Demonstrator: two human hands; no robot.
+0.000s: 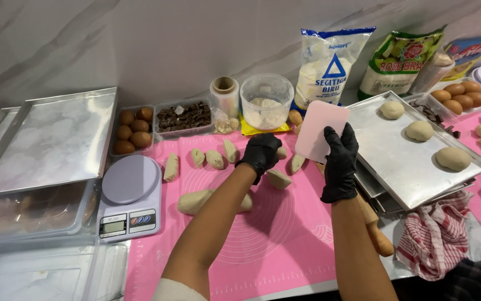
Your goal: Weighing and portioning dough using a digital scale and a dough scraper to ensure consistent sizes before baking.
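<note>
Both my hands wear black gloves. My right hand (340,161) holds a pale pink plastic dough scraper (319,128) upright above the pink silicone mat (274,234). My left hand (261,153) reaches down over a cut dough piece (279,179), fingers curled; whether it grips dough is hidden. A row of several small dough pieces (214,159) lies across the mat's far side. A larger dough lump (194,200) lies under my left forearm.
A digital scale (129,195) and steel trays (51,139) sit left. A steel tray (396,161) with three dough balls sits right, a rolling pin (377,228) and checked cloth (433,239) beside it. Eggs, chocolate pieces, a flour tub and bags line the wall.
</note>
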